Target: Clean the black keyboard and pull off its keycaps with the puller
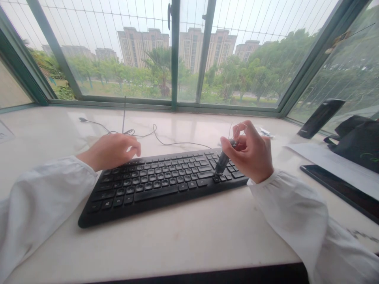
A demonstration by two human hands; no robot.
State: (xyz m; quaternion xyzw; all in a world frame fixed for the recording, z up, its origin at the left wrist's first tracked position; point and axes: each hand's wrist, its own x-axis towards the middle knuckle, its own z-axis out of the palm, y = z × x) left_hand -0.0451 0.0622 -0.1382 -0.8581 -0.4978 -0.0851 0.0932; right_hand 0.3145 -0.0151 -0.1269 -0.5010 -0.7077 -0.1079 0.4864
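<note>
A black keyboard (160,183) lies slanted on a pale stone sill (183,240) before a window. My left hand (111,150) rests with curled fingers on the keyboard's far left edge, holding it. My right hand (250,152) is closed around a small dark pen-shaped tool (222,161), whose tip touches the keys near the keyboard's right end. Both arms wear white sleeves.
A thin dark cable (156,138) trails across the sill behind the keyboard. A black tablet (340,189) lies flat at the right, beside white paper (334,163), a black bag (359,142) and a leaning black device (321,117). Green window frames (174,59) stand behind.
</note>
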